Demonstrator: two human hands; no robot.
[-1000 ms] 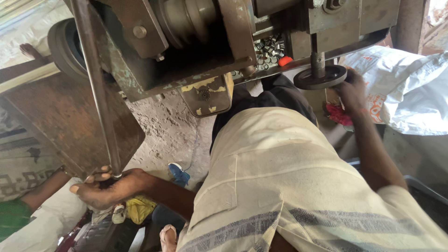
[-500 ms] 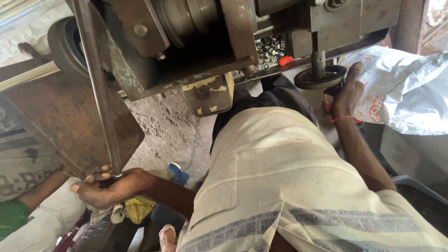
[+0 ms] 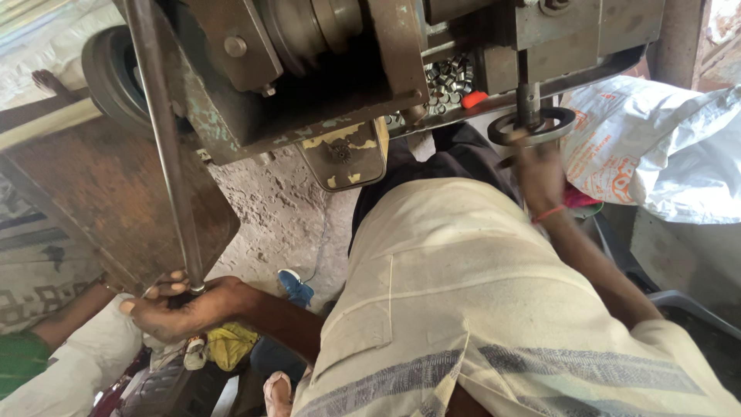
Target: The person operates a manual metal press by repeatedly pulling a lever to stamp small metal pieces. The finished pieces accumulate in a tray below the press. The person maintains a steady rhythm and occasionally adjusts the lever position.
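The small handwheel (image 3: 532, 126), far right under the machine (image 3: 324, 69), has the right hand (image 3: 538, 171) back up gripping its rim after dipping lower a moment ago. The left hand (image 3: 181, 305) stays clenched on the long lever (image 3: 166, 147), near left.

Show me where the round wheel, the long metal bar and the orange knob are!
round handwheel (image 3: 557, 123), head view, on its flat rim at the right side.
long metal bar (image 3: 166, 154), head view, midway along the shaft.
orange knob (image 3: 474, 99), head view, on its rounded middle.
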